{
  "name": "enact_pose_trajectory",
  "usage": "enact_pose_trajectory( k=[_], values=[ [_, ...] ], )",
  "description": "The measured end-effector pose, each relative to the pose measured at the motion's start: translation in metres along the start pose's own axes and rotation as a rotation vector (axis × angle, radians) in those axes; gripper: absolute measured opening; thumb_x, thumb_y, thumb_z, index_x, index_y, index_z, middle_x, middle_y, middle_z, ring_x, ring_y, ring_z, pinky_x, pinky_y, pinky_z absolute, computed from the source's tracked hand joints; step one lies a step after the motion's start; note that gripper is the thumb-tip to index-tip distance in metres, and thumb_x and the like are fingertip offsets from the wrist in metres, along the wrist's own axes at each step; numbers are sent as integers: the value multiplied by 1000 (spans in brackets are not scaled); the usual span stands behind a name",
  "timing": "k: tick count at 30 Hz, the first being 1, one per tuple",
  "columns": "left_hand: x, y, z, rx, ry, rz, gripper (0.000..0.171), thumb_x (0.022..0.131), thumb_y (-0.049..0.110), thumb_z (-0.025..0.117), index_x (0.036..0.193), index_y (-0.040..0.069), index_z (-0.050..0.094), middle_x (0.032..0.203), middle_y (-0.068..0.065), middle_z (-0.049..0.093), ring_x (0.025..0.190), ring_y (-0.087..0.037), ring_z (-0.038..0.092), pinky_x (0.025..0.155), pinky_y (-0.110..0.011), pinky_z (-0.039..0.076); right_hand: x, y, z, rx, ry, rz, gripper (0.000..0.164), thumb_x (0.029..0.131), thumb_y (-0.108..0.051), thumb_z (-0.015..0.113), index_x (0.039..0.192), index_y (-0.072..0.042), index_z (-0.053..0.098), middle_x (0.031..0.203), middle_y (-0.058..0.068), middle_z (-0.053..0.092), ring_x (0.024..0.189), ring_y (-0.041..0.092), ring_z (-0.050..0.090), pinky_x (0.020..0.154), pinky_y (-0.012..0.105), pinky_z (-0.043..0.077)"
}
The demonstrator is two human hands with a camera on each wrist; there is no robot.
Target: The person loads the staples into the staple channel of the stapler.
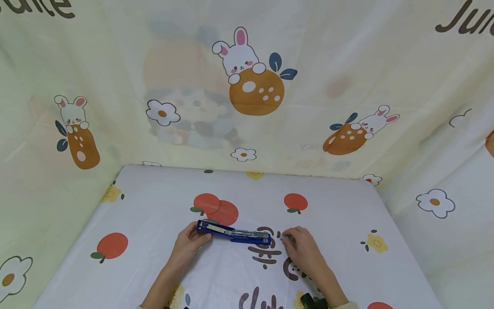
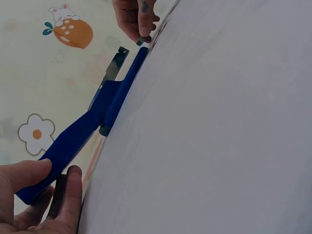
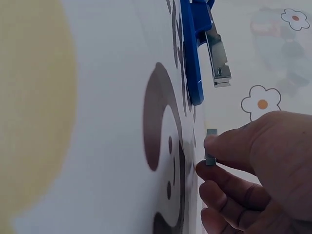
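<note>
A blue stapler [image 1: 247,236], folded wide open, is about midway between the left and right edges of the table [image 1: 154,266], with its long axis running nearly parallel to the far edge; its right end sits slightly farther from that edge than its left. The left hand [image 1: 189,243] pinches the left end, the thumb on one side of the folded-back cover [image 2: 61,146] and the fingers on the other. From the bend in the middle, the base [image 2: 127,90] and the metal rail [image 3: 218,56] reach toward the table's right edge, the rail standing apart above the base. Whether the base touches the table is hard to tell. The right hand [image 1: 302,246] is just beyond that free end, on the side of the table's right edge, and holds a small grey metal piece [image 3: 210,161], apparently a strip of staples, between thumb and fingers. The relation that matters most is this: the rail's open end lies to the left of the right hand, near but not touching, and the small piece seems to point roughly along the rail. The right hand is clearly the nearer one to that end.
</note>
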State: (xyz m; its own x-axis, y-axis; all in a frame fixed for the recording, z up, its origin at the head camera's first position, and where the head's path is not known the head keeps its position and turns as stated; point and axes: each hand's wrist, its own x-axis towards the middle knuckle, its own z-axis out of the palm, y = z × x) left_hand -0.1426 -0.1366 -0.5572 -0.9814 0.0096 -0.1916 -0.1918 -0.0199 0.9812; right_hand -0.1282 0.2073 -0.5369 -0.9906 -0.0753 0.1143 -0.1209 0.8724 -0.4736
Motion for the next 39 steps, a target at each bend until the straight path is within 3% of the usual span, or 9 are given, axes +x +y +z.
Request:
enact_pose_trajectory(
  k=[19,27,39],
  values=[
    [-2,1,1,-52,-2,-7,49,94,1,75,141,-1,60,139,-21,69,128,-20,66,93,-14,56,-1,-2,2,83,52,-73,18,93,-8,80,110,-12,77,106,0,70,92,9,61,82,28,59],
    [0,-1,2,-66,-2,-9,49,94,-1,74,140,-3,59,138,-23,68,118,-11,68,91,-14,57,-1,-3,4,122,67,-98,18,93,-8,80,109,-13,76,107,-1,70,90,7,60,81,26,58],
    [1,3,3,-47,4,-4,50,94,-1,74,142,-3,58,139,-24,68,121,-18,67,91,-14,57,5,-6,4,160,159,-218,20,90,-4,82,108,-13,76,103,-2,70,87,9,62,75,26,58]
  ],
)
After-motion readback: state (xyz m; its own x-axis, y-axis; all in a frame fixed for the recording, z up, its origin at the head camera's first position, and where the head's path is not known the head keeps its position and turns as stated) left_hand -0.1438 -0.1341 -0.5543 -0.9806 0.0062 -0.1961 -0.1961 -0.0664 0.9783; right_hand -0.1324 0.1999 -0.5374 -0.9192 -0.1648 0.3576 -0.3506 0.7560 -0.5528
